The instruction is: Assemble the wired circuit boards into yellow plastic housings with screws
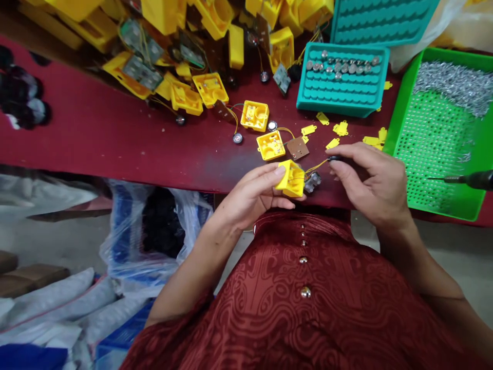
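Observation:
My left hand [265, 187] grips a small yellow plastic housing [291, 180], its hollow side facing right. Yellow wires [316, 167] run from the housing to a small round black speaker [333, 159], which my right hand [372, 180] pinches between thumb and forefinger. A dark grey part [312, 182] hangs beside the housing, close to my left fingertips. Just beyond lie two open yellow housings [270, 146] with parts inside, and a brown circuit board [298, 148] wired to a round speaker [272, 125].
Many yellow housings [213, 90] with wired boards are heaped at the back. A teal tray [339, 97] holds button cells. Small yellow plates [322, 118] lie scattered near a green basket [427, 169] of screws [454, 82]. A screwdriver tip [442, 179] juts in at right.

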The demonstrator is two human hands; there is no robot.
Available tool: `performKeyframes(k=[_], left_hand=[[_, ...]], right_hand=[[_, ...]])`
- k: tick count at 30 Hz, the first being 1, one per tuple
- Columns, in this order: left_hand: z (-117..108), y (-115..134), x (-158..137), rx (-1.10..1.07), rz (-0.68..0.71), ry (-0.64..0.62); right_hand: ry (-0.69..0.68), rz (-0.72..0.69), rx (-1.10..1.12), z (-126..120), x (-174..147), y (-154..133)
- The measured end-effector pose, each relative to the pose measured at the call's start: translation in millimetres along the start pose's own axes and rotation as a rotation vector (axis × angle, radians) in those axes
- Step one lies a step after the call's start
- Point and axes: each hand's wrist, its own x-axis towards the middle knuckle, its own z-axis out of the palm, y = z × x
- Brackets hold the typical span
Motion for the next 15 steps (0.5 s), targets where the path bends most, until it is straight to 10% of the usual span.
performKeyframes(k=[9, 15], left_hand=[[0, 5, 3, 0.129, 0.175, 0.023], [3, 32, -8, 0.849, 0.329, 0.178]], right_hand=[[-0.011, 0.120, 0.168, -12, 9, -13], [0.022, -0.073, -0.021, -8, 25, -9]])
